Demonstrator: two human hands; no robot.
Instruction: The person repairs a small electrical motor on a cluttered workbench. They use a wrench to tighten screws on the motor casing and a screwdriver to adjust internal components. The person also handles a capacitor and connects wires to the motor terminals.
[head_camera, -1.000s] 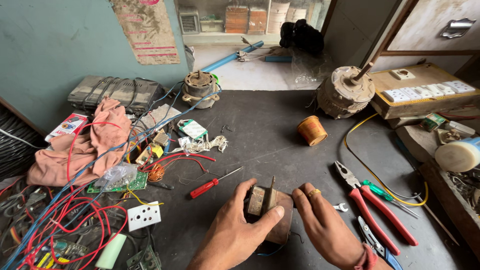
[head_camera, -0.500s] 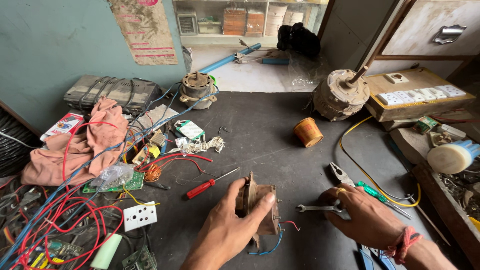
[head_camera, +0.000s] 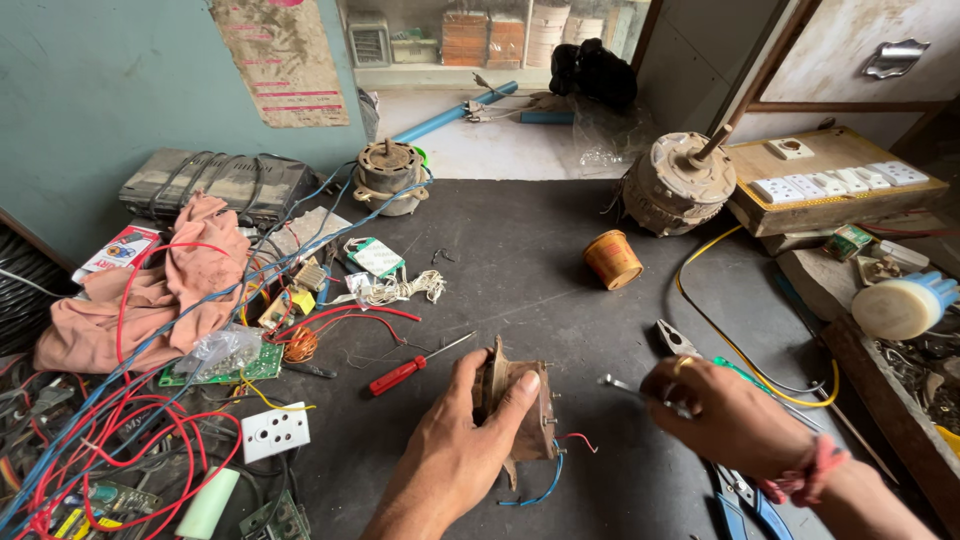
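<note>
At lower centre of frame, left hand (head_camera: 450, 455) is clamped on a small rusty motor (head_camera: 520, 410) stood on edge on the dark bench (head_camera: 520, 250); right hand (head_camera: 725, 415) is closed around a thin metal tool (head_camera: 625, 385). Risk: the tool slipping toward the gripping thumb, or snagging the motor's trailing wires (head_camera: 560, 465). Motor's long axis runs roughly upright, flat faces pointing left and right.

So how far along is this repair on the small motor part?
Midway, it seems. The left hand grips the small motor part upright on the workbench, its red and blue leads loose. The right hand holds a small metal tool beside it, apart. The red screwdriver lies unused; nothing looks reassembled.
</note>
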